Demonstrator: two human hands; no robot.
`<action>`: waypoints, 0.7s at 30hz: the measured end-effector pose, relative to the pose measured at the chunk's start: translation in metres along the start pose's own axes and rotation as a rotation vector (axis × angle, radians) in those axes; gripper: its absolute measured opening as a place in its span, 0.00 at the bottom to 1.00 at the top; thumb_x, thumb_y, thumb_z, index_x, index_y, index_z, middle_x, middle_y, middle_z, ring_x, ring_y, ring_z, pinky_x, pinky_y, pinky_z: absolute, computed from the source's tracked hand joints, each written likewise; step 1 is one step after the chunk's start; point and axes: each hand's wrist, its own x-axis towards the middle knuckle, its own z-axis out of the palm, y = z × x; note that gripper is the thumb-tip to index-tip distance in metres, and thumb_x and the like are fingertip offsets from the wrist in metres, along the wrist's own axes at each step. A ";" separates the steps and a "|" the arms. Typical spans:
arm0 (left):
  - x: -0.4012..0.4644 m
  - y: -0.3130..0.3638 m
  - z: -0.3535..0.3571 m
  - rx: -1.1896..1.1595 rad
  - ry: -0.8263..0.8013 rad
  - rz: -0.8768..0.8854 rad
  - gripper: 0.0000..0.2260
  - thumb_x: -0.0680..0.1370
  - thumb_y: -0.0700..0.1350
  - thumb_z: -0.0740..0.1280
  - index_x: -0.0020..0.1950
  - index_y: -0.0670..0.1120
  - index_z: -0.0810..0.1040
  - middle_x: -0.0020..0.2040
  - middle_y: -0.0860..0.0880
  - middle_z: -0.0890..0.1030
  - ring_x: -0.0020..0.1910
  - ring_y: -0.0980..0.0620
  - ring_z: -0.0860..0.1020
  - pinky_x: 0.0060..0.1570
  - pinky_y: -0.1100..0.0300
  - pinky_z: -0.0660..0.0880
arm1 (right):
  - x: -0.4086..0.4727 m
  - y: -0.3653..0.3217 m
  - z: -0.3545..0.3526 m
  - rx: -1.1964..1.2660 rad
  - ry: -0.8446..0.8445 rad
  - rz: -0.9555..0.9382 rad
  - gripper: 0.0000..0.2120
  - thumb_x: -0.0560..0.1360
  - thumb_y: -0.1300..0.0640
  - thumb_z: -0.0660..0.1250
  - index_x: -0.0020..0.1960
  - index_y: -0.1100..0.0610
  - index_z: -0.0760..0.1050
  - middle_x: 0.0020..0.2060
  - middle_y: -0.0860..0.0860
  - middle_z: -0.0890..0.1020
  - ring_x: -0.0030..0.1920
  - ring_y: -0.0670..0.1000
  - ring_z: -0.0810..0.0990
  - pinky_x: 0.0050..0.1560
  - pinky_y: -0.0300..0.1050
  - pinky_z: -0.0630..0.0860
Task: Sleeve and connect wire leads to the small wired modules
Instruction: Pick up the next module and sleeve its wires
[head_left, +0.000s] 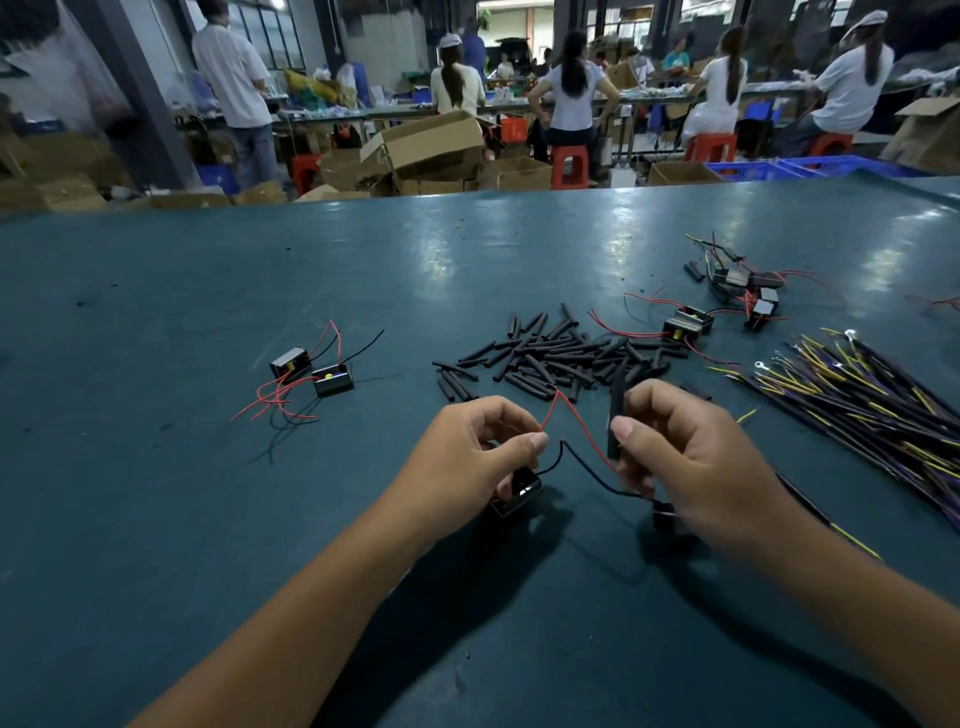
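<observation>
We see two bare hands over a dark green table (208, 519). The left hand (467, 457) has its fingers curled. Its thumb and first finger pinch the end of a thin red wire (576, 421), and its lower fingers hold a small black module (519, 491) just above the table. A short black wire (553, 460) curls up from that module.

The right hand (691, 467) is curled too. It pinches a black sleeve tube (616, 415) between thumb and fingers, and the tube stands almost straight up. The red wire rises to a peak between the two hands, then slopes down to the right hand. A second black module (667, 519) peeks out under the right hand, and a black wire runs up from it. We cannot tell if the hand holds that module or if it lies on the table.

Behind the hands lies a pile of short black tubes (545, 353). To the left sit two modules with red and black wires (311, 371). To the far right sit more modules (727, 296). A bundle of long dark and yellow wires (857, 395) lies by the right hand.

Far back, people sit at long tables, and cardboard boxes (426, 150) stand on the floor.
</observation>
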 end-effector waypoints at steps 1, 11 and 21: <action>-0.001 0.001 0.001 -0.001 0.008 -0.004 0.02 0.79 0.44 0.72 0.48 0.47 0.82 0.38 0.49 0.84 0.26 0.54 0.74 0.32 0.63 0.73 | -0.004 0.001 0.002 -0.020 0.008 -0.029 0.08 0.80 0.64 0.63 0.42 0.59 0.73 0.29 0.52 0.79 0.29 0.47 0.77 0.30 0.38 0.72; -0.015 0.015 -0.002 0.053 -0.073 0.058 0.05 0.72 0.46 0.71 0.47 0.52 0.83 0.40 0.49 0.83 0.39 0.54 0.80 0.42 0.58 0.77 | -0.004 0.015 0.007 0.025 0.163 -0.044 0.08 0.81 0.62 0.62 0.44 0.63 0.74 0.33 0.56 0.83 0.34 0.52 0.83 0.36 0.42 0.80; -0.017 0.011 0.033 0.028 0.181 0.237 0.01 0.77 0.47 0.74 0.47 0.51 0.85 0.40 0.54 0.85 0.39 0.56 0.82 0.40 0.60 0.80 | -0.002 0.023 0.016 0.049 0.139 -0.018 0.06 0.81 0.62 0.63 0.46 0.61 0.76 0.35 0.54 0.83 0.37 0.50 0.84 0.36 0.46 0.82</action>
